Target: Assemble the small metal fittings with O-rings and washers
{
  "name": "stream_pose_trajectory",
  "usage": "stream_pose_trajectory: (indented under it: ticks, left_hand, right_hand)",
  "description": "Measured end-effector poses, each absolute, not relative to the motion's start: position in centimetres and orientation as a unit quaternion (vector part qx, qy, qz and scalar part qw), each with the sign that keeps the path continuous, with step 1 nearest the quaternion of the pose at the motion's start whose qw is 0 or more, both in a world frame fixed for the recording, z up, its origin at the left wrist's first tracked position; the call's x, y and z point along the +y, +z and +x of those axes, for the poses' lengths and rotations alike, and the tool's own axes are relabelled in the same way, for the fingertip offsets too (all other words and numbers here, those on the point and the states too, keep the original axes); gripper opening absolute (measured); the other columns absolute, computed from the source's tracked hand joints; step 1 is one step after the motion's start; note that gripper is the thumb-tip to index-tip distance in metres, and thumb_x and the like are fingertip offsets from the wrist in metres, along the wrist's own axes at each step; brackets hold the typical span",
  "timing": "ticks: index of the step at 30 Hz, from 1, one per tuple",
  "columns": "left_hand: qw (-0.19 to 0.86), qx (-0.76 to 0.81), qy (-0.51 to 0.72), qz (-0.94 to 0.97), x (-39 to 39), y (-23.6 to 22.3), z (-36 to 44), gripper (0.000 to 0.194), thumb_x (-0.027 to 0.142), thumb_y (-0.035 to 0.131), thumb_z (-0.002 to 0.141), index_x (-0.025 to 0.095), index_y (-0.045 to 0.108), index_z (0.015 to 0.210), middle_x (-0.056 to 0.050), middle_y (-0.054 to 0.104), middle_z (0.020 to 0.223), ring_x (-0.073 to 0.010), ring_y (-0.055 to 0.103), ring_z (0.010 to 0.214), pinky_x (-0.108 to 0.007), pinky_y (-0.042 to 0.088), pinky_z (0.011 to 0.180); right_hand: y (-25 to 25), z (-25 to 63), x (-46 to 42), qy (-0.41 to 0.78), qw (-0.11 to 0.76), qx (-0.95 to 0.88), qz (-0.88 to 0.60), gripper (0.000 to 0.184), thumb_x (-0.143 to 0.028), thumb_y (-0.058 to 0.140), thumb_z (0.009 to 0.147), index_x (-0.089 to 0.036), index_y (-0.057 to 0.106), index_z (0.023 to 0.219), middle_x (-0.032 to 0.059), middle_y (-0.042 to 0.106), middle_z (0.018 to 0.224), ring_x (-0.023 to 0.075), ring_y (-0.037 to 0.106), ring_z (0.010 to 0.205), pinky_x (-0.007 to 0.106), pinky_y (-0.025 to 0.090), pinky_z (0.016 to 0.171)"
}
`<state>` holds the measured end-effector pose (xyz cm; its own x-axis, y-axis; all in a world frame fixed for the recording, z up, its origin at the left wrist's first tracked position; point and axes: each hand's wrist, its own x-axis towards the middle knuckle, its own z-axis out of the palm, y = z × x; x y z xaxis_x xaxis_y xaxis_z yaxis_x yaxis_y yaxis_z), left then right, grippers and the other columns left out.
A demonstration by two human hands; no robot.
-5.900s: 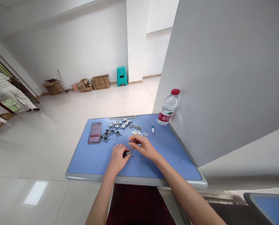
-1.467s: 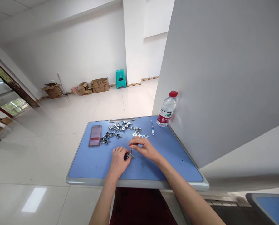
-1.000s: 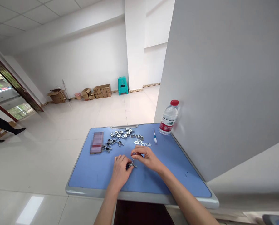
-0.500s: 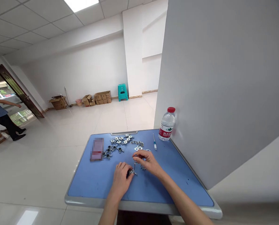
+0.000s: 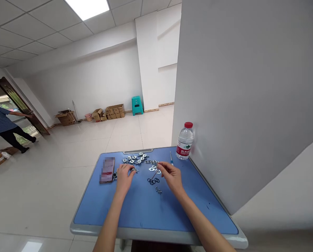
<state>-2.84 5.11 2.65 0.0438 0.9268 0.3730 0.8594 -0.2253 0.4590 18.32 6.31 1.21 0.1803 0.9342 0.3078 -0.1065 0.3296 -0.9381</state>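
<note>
My left hand (image 5: 123, 175) reaches forward over the blue table (image 5: 146, 210), fingers curled down on a small metal part at the edge of a pile of black-and-silver fittings (image 5: 131, 160). To its right, my right hand (image 5: 171, 175) is pinched, with a thin metal piece hanging from its fingertips beside flat silver plates (image 5: 153, 168). A few black rings (image 5: 153, 180) and small silver nuts (image 5: 158, 190) lie between the hands.
A phone (image 5: 107, 170) lies left of the parts. A small screwdriver (image 5: 171, 158) and a red-capped water bottle (image 5: 185, 141) stand at the back right against a grey partition (image 5: 251, 105). Far left, a person (image 5: 4, 126) walks by a door.
My left hand moved forward and left from the table's middle to the pile of fittings. My right hand moved forward to the plates. The rings and nuts are now uncovered. The camera tilted up.
</note>
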Motion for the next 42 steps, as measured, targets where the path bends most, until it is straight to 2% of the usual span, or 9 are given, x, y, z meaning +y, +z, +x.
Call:
stream_pose_trajectory:
  ticks: [6, 10, 15, 21, 26, 30, 35, 42]
  left_hand:
    - [0.044, 0.604, 0.248, 0.756, 8.6, 2.2, -1.4, 0.008, 0.017, 0.064, 0.084, 0.023, 0.066, 0.090, -0.001, 0.069, 0.094, -0.0226, 0.058, 0.097, -0.037, 0.041, 0.086]
    - [0.026, 0.611, 0.223, 0.759, 9.6, 0.9, -0.2, 0.007, 0.015, 0.063, 0.084, 0.020, 0.065, 0.089, -0.003, 0.069, 0.095, -0.0249, 0.059, 0.099, -0.040, 0.040, 0.087]
    - [-0.003, 0.631, 0.226, 0.742, 10.2, -0.1, -0.2, 0.015, 0.011, 0.057, 0.086, 0.020, 0.062, 0.096, -0.006, 0.067, 0.104, -0.0255, 0.059, 0.104, -0.042, 0.039, 0.090]
    - [-0.016, 0.642, 0.255, 0.723, 10.2, -0.3, 0.2, 0.021, 0.011, 0.058, 0.086, 0.019, 0.057, 0.105, -0.007, 0.064, 0.109, -0.0244, 0.060, 0.103, -0.042, 0.040, 0.090]
    - [0.001, 0.650, 0.285, 0.704, 8.7, 0.9, -2.2, 0.014, 0.016, 0.051, 0.091, 0.020, 0.059, 0.101, -0.006, 0.067, 0.105, -0.0229, 0.062, 0.101, -0.040, 0.043, 0.089]
    - [0.004, 0.673, 0.290, 0.680, 6.1, 1.5, -6.2, 0.020, 0.012, 0.047, 0.088, 0.021, 0.063, 0.096, -0.006, 0.067, 0.101, -0.0228, 0.063, 0.098, -0.039, 0.047, 0.087]
    - [-0.010, 0.691, 0.266, 0.672, 3.0, 0.6, -8.3, 0.021, 0.019, 0.053, 0.086, 0.021, 0.064, 0.103, -0.008, 0.066, 0.107, -0.0284, 0.059, 0.106, -0.045, 0.046, 0.089]
    - [-0.020, 0.683, 0.256, 0.684, 1.4, -0.7, -7.0, 0.023, 0.016, 0.054, 0.085, 0.021, 0.064, 0.105, -0.008, 0.063, 0.112, -0.0284, 0.056, 0.109, -0.047, 0.045, 0.093]
  right_hand:
    - [1.2, 18.3, 6.2, 0.394, 0.647, -0.502, -0.418, 0.033, -0.050, 0.072, 0.073, -0.017, 0.073, 0.081, 0.0021, 0.061, 0.063, 0.0137, 0.051, 0.053, 0.025, 0.047, 0.044]
    - [1.4, 18.4, 6.1, 0.395, 0.651, -0.491, -0.423, 0.034, -0.050, 0.071, 0.073, -0.017, 0.072, 0.080, 0.0022, 0.061, 0.063, 0.0135, 0.050, 0.052, 0.025, 0.046, 0.044]
    - [1.7, 18.5, 6.0, 0.388, 0.647, -0.496, -0.429, 0.035, -0.052, 0.070, 0.074, -0.017, 0.072, 0.081, 0.0030, 0.061, 0.063, 0.0138, 0.049, 0.052, 0.026, 0.046, 0.045]
    - [1.3, 18.6, 6.2, 0.374, 0.648, -0.499, -0.438, 0.036, -0.053, 0.069, 0.074, -0.017, 0.072, 0.082, 0.0034, 0.062, 0.064, 0.0150, 0.051, 0.054, 0.026, 0.048, 0.045]
    - [1.1, 18.8, 6.4, 0.386, 0.646, -0.485, -0.445, 0.035, -0.051, 0.071, 0.074, -0.017, 0.072, 0.083, 0.0034, 0.064, 0.066, 0.0152, 0.052, 0.057, 0.026, 0.047, 0.047]
    - [1.3, 18.8, 6.3, 0.394, 0.649, -0.475, -0.444, 0.036, -0.052, 0.071, 0.073, -0.017, 0.072, 0.082, 0.0026, 0.062, 0.064, 0.0148, 0.051, 0.057, 0.026, 0.046, 0.047]
    - [1.1, 18.8, 6.2, 0.388, 0.647, -0.489, -0.437, 0.035, -0.050, 0.070, 0.075, -0.017, 0.072, 0.084, 0.0030, 0.062, 0.065, 0.0147, 0.051, 0.057, 0.026, 0.046, 0.047]
    - [1.0, 18.8, 6.4, 0.381, 0.652, -0.482, -0.444, 0.035, -0.051, 0.070, 0.074, -0.017, 0.071, 0.083, 0.0041, 0.063, 0.066, 0.0148, 0.051, 0.057, 0.026, 0.046, 0.046]
